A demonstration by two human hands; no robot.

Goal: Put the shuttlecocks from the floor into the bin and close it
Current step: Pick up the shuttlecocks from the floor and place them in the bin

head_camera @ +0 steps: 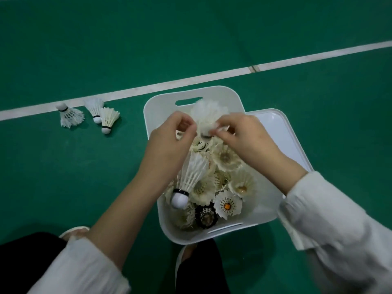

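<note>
A white plastic bin [158, 107] stands on the green floor, holding several feather shuttlecocks. Both hands hover over its far half. My right hand [244, 139] pinches a fluffy white shuttlecock [209, 112] near its cork, feathers pointing away from me. My left hand [169, 143] is curled, its fingertips close to the same cork; whether they grip it is unclear. Below the left wrist a white shuttlecock [192, 172] with a black band lies on top of the pile. Three shuttlecocks [71, 115] [94, 108] [108, 119] lie on the floor to the left.
The bin's white lid [282, 132] lies on the floor, partly under the bin's right side. A white court line [212, 78] runs diagonally behind the bin. My knees and white slippers [72, 232] are at the bottom edge.
</note>
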